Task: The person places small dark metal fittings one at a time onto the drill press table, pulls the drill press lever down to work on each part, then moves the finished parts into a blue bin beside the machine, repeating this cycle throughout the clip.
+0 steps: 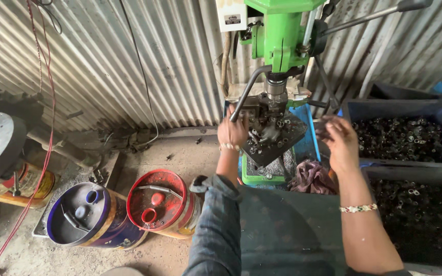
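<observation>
Left hand (233,130) is gripping the clamp lever (246,94) beside the green drill press's (281,36) spindle, right hand (339,139) is seemingly pinching small metal rings near it, risking fingers catching the bit.

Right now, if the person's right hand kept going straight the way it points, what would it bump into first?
Probably the drill press table with its small metal rings: the right hand points up and left toward it, though depth is hard to judge.
</observation>
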Available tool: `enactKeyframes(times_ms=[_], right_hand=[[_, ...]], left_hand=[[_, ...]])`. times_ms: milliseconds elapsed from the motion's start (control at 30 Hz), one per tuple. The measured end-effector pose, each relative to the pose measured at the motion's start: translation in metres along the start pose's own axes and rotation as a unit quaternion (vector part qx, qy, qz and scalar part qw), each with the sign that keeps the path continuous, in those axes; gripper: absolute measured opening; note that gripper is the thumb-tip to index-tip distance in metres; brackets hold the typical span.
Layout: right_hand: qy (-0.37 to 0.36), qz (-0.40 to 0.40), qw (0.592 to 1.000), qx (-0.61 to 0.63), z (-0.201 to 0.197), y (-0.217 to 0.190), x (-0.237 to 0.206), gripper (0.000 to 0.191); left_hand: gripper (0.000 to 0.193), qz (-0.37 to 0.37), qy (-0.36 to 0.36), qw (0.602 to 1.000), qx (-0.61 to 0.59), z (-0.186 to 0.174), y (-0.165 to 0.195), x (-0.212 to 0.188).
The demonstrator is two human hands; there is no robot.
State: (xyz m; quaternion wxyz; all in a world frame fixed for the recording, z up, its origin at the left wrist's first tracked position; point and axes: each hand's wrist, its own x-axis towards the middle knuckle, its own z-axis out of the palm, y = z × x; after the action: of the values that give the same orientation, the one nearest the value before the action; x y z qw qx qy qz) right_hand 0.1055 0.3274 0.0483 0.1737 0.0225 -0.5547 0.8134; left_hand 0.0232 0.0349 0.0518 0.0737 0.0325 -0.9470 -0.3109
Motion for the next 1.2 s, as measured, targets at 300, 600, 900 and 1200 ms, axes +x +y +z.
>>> enactKeyframes(times_ms=[300, 600, 900, 1200], right_hand=[[-0.066, -0.095, 0.918, -0.378, 0.075, 0.047, 0.048, 0.028], [-0.182, -0.122, 0.789, -0.574, 0.086, 0.039, 0.070, 0.029], [-0.301, 0.173, 0.612, -0.711, -0.057, -0.037, 0.056, 0.037], [-0.021, -0.159, 0.685, -0.711, -0.069, -0.081, 0.016, 0.053]], left_hand=[[0.051, -0.014, 0.149, 0.989, -0.006, 0.000, -0.001, -0.068], [0.090, -0.120, -0.005, 0.987, 0.104, 0.022, 0.016, 0.021], [0.081, -0.009, 0.118, 0.991, 0.065, 0.031, 0.007, 0.012], [0.081, 0.021, 0.116, 0.990, 0.074, 0.025, 0.009, 0.011]])
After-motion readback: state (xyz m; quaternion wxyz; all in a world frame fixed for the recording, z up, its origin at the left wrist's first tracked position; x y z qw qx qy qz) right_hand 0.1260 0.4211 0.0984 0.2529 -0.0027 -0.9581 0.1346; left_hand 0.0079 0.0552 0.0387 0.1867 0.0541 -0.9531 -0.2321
